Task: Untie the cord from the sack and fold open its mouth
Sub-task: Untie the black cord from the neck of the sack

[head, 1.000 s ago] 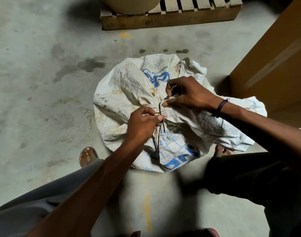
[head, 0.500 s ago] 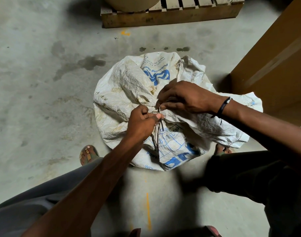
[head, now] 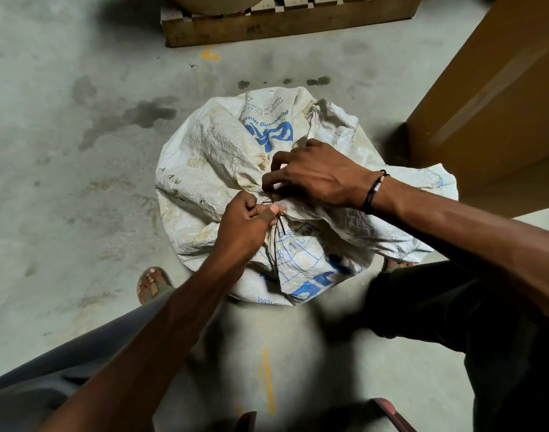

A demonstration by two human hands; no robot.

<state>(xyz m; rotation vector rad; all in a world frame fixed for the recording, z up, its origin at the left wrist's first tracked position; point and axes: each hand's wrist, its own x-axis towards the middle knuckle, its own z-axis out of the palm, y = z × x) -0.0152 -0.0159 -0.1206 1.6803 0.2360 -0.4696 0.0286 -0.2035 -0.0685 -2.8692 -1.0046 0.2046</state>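
Head view: the thin, bendy cord (head: 279, 227) is pinched at the knot by the left hand (head: 246, 222), while the soft, crinkly sack (head: 217, 151) is gripped by the right hand (head: 316, 176).

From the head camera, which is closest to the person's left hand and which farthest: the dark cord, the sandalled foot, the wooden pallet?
1. Dark cord: pinched in the left hand, at the sack's tied neck.
2. Sandalled foot: below and left of that hand, on the floor.
3. Wooden pallet: far off at the top edge.
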